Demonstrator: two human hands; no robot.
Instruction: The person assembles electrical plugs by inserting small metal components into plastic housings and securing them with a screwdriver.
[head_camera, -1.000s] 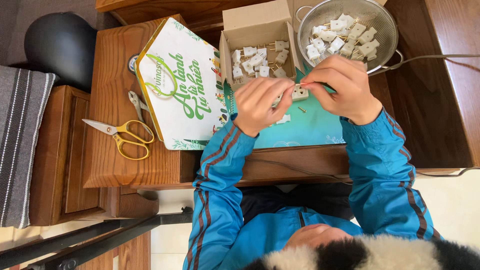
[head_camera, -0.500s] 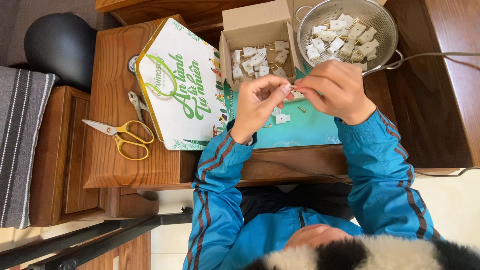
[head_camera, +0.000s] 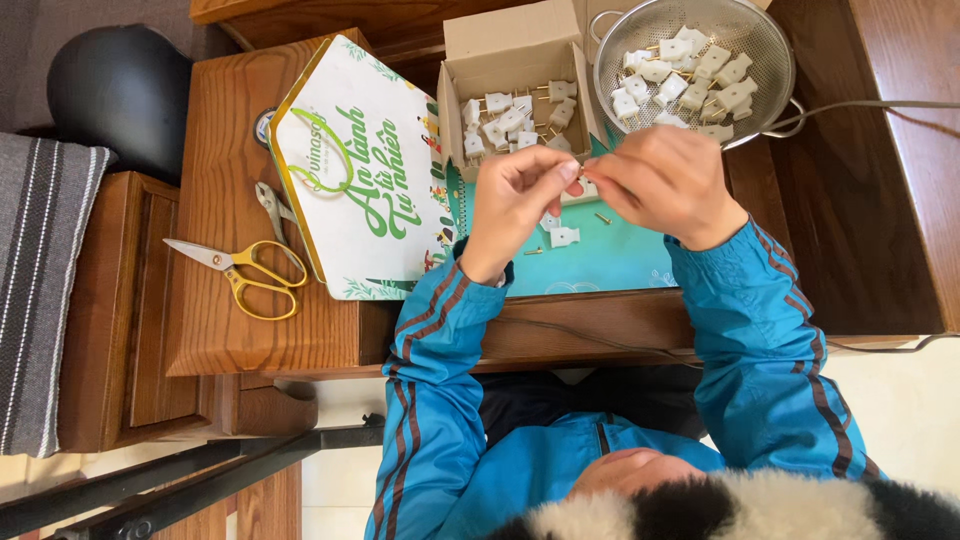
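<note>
My left hand (head_camera: 512, 205) and my right hand (head_camera: 668, 183) meet fingertip to fingertip above a teal mat (head_camera: 625, 262). Both pinch one small white plug piece (head_camera: 590, 190), which the fingers mostly hide. Another white plug piece (head_camera: 563, 237) lies on the mat just below my left hand, with small brass pins (head_camera: 603, 217) beside it. Beyond my hands are an open cardboard box (head_camera: 455, 70) with several white plug pieces and a metal colander (head_camera: 770, 60) holding more of them.
A white and green hexagonal tin lid (head_camera: 355, 175) lies left of the mat. Yellow-handled scissors (head_camera: 240, 268) and small pliers (head_camera: 272, 205) rest on the wooden table (head_camera: 215, 320). A black round object (head_camera: 120, 90) and a striped cushion (head_camera: 40, 290) are at far left.
My right hand has shifted slightly left toward my left hand. Both hands stay pinched around the small white piece above the mat.
</note>
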